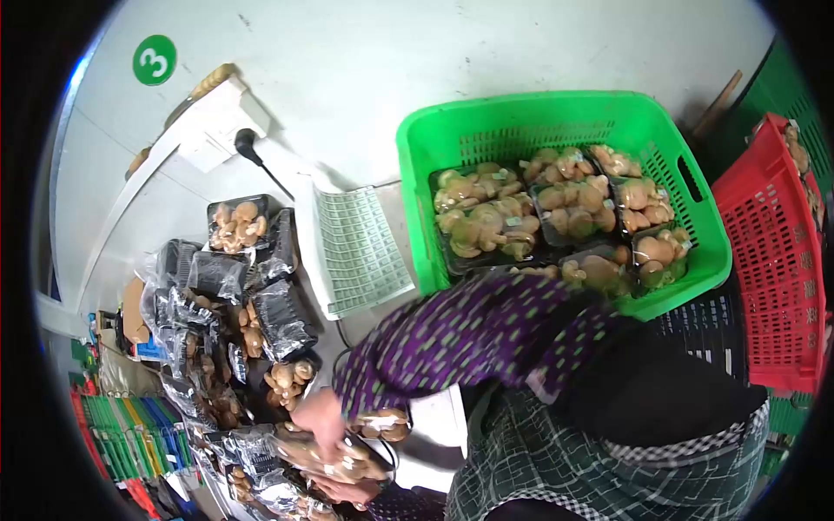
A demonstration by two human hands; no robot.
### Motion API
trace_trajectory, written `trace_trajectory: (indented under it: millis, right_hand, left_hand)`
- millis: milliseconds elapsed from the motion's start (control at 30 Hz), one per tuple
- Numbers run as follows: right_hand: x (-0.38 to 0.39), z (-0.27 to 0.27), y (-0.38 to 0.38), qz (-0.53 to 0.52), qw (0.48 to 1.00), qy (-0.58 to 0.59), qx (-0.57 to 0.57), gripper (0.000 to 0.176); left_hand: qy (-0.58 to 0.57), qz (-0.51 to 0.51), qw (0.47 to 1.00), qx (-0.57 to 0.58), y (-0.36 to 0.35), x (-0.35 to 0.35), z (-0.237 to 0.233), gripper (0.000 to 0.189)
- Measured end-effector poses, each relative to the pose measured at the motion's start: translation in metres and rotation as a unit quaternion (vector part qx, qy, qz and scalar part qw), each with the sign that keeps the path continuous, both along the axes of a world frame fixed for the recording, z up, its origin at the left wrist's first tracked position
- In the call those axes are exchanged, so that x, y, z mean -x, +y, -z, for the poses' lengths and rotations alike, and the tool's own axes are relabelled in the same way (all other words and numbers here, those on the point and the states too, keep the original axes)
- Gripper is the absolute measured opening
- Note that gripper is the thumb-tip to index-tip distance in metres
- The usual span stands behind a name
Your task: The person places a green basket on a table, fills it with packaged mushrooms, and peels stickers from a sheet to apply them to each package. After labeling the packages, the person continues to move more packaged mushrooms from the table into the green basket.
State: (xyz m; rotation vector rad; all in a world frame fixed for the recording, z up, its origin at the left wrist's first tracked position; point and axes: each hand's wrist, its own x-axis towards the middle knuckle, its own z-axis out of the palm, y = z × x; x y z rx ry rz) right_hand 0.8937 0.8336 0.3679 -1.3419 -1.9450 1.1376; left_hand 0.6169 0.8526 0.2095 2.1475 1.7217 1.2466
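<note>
A film-wrapped tray of brown mushrooms [352, 463] is between my two hands at the lower middle, slightly blurred. My right hand [321, 420], below a purple patterned sleeve, grips it from the upper side with curled fingers. At its lower edge, my left hand [349, 491] holds on, its fingers partly hidden by the tray. Just right of my right hand sits another mushroom pack [382, 425], partly covered by the sleeve. To the left lies a heap of wrapped black trays [287, 319], some showing mushrooms and others their dark undersides.
A green basket [556, 104] at the upper right holds several mushroom packs. Beside it leans a red crate [773, 286]. A sheet of labels [360, 247] hangs near a black plug [247, 143] and cord. Coloured folders or racks [139, 434] stand at the lower left.
</note>
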Motion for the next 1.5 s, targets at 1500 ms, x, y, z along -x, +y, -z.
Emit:
trace_trajectory:
  millis: [1500]
  right_hand:
    - [-0.246,-0.035,-0.306,0.476,0.816,0.224,-0.238,0.078]
  left_hand:
    - [-0.185,0.61,0.705,0.311,-0.165,-0.406,-0.212,0.045]
